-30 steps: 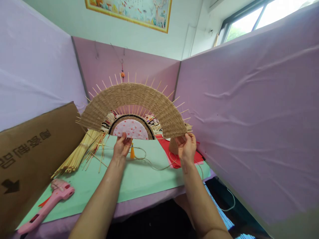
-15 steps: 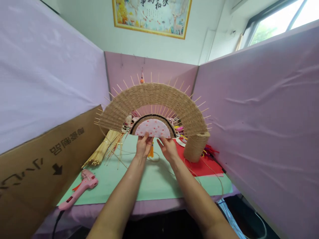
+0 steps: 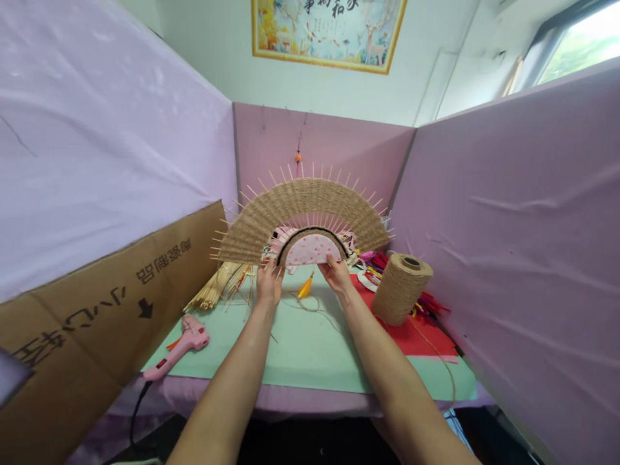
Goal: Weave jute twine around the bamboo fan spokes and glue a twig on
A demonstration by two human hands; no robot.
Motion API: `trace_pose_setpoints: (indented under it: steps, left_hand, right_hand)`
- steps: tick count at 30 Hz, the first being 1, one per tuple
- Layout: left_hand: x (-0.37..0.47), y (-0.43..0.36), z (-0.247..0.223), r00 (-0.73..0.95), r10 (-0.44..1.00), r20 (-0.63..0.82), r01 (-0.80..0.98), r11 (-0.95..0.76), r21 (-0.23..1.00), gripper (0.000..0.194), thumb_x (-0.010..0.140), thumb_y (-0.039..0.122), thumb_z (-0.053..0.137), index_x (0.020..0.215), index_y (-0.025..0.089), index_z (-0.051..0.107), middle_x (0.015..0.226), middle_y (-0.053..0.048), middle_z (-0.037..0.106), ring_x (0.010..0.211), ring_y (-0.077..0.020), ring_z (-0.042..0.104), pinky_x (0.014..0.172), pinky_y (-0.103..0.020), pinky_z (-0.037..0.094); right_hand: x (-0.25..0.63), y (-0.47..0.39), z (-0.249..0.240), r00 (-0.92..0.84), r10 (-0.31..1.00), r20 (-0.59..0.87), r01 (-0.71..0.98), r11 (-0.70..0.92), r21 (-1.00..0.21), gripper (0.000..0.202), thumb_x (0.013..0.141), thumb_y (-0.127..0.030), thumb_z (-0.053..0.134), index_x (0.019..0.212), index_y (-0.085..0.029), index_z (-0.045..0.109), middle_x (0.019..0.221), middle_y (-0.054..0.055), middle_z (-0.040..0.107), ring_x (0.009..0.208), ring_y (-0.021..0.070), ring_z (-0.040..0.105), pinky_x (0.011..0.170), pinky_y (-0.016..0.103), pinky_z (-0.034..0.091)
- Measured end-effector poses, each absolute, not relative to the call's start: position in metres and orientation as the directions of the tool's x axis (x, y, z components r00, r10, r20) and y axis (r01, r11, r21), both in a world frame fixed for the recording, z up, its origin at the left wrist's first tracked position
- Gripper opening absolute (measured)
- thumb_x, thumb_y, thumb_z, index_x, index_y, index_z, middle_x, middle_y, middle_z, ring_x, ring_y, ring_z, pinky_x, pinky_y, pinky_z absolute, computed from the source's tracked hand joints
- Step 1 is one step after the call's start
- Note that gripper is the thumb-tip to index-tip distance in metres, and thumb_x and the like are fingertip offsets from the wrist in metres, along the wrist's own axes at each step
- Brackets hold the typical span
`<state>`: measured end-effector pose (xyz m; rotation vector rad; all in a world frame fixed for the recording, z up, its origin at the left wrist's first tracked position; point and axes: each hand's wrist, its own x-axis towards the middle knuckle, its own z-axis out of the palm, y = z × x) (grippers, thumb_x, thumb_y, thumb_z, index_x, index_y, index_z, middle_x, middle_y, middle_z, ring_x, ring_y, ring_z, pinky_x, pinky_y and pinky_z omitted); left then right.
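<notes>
I hold the fan (image 3: 310, 194) upright in front of me, above the table: my right hand (image 3: 336, 274) pinches the lower edge, thumb over the dotted half-disc (image 3: 314, 248) and fingers behind, while my left hand (image 3: 269, 282) touches the same edge near the other end, though I cannot tell how firmly it closes. Both contacts sit low and near the middle, so the wide woven arc above could tip backward or forward, or sag at its ends, if my pinch slackens. Pressing too hard with that thumb might dent the half-disc or work it loose. The bare stick tips (image 3: 272, 175) standing out beyond the arc could snag or snap if I swing toward the partition on my right. Below my grip, an orange tassel (image 3: 306, 286) shows near loose twine (image 3: 320, 309); lowering carelessly could tangle them, and a sideways sweep might topple the spool (image 3: 401, 289) right of my right hand.
</notes>
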<state>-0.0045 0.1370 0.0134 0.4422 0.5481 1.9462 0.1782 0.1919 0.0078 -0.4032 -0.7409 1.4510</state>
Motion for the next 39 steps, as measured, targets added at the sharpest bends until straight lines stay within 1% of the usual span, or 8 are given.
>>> trace_pose_setpoints:
  steps: [3,8,14,19,23,26,33,39]
  left_hand:
    - [-0.018,0.135,0.007,-0.563,0.826,-0.005,-0.680,-0.460,0.570,0.013,0.083,0.031,0.063,0.087,0.021,0.056,0.086,-0.001,0.064,0.079,-0.0118,0.064,0.081,-0.030,0.051]
    - [-0.028,0.138,0.001,-0.700,0.713,-0.033,-0.570,-0.530,0.628,0.010,0.083,0.019,0.061,0.081,0.021,0.051,0.081,0.003,0.058,0.071,-0.0081,0.059,0.077,-0.029,0.052]
    - [-0.027,0.141,-0.004,-0.712,0.701,-0.046,-0.547,-0.512,0.662,0.011,0.084,0.017,0.057,0.079,0.021,0.048,0.081,0.002,0.057,0.071,-0.0082,0.058,0.074,-0.028,0.054]
    - [-0.031,0.139,0.003,-0.708,0.704,-0.056,-0.554,-0.505,0.662,0.012,0.079,0.016,0.059,0.082,0.022,0.049,0.082,0.001,0.058,0.073,-0.0096,0.059,0.072,-0.026,0.051]
    - [-0.042,0.136,0.009,-0.770,0.634,-0.071,-0.521,-0.560,0.645,0.006,0.083,0.024,0.054,0.087,0.023,0.050,0.084,0.001,0.057,0.076,-0.0092,0.058,0.070,-0.022,0.048]
    - [-0.050,0.136,0.011,-0.792,0.605,-0.087,-0.509,-0.573,0.642,0.009,0.083,0.028,0.056,0.085,0.022,0.049,0.081,0.001,0.055,0.073,-0.0090,0.056,0.069,-0.021,0.047]
    - [-0.053,0.138,0.011,-0.765,0.638,-0.094,-0.535,-0.547,0.644,0.012,0.083,0.030,0.058,0.082,0.020,0.052,0.087,-0.002,0.057,0.075,-0.0101,0.057,0.069,-0.025,0.049]
    - [-0.052,0.138,0.009,-0.767,0.635,-0.092,-0.527,-0.542,0.655,0.010,0.083,0.026,0.059,0.086,0.022,0.051,0.095,-0.002,0.059,0.082,-0.0112,0.059,0.073,-0.028,0.050]
  right_hand:
    - [0.185,0.194,-0.003,-0.058,0.979,0.194,-0.737,0.089,-0.670,0.036,0.067,-0.021,0.080,0.099,-0.025,0.063,0.090,-0.004,0.075,0.086,0.0131,0.071,0.084,0.028,0.058]
    - [0.190,0.198,-0.017,-0.062,0.983,0.175,-0.743,0.072,-0.666,0.035,0.070,-0.020,0.079,0.101,-0.027,0.064,0.095,-0.003,0.075,0.092,0.0145,0.071,0.083,0.028,0.059]
    - [0.192,0.198,-0.025,-0.074,0.984,0.160,-0.755,0.049,-0.654,0.036,0.069,-0.017,0.079,0.101,-0.027,0.065,0.092,-0.003,0.076,0.089,0.0149,0.071,0.083,0.028,0.059]
    - [0.199,0.198,-0.028,-0.069,0.987,0.146,-0.764,0.042,-0.644,0.036,0.069,-0.015,0.079,0.101,-0.026,0.065,0.091,-0.003,0.076,0.086,0.0148,0.072,0.080,0.028,0.060]
    - [0.206,0.199,-0.030,-0.060,0.990,0.124,-0.768,0.033,-0.639,0.030,0.069,-0.015,0.079,0.095,-0.024,0.066,0.086,-0.004,0.075,0.082,0.0129,0.071,0.078,0.026,0.060]
    - [0.211,0.200,-0.031,-0.057,0.993,0.104,-0.766,0.023,-0.642,0.024,0.070,-0.014,0.078,0.088,-0.023,0.066,0.081,-0.003,0.075,0.078,0.0120,0.071,0.076,0.025,0.060]
    - [0.217,0.199,-0.032,-0.053,0.996,0.075,-0.751,0.009,-0.661,0.022,0.072,-0.012,0.075,0.088,-0.023,0.065,0.081,-0.004,0.075,0.075,0.0122,0.071,0.069,0.023,0.061]
    - [0.218,0.200,-0.033,-0.053,0.996,0.075,-0.739,0.011,-0.674,0.026,0.073,-0.013,0.075,0.094,-0.025,0.065,0.084,-0.004,0.075,0.078,0.0124,0.071,0.070,0.024,0.061]
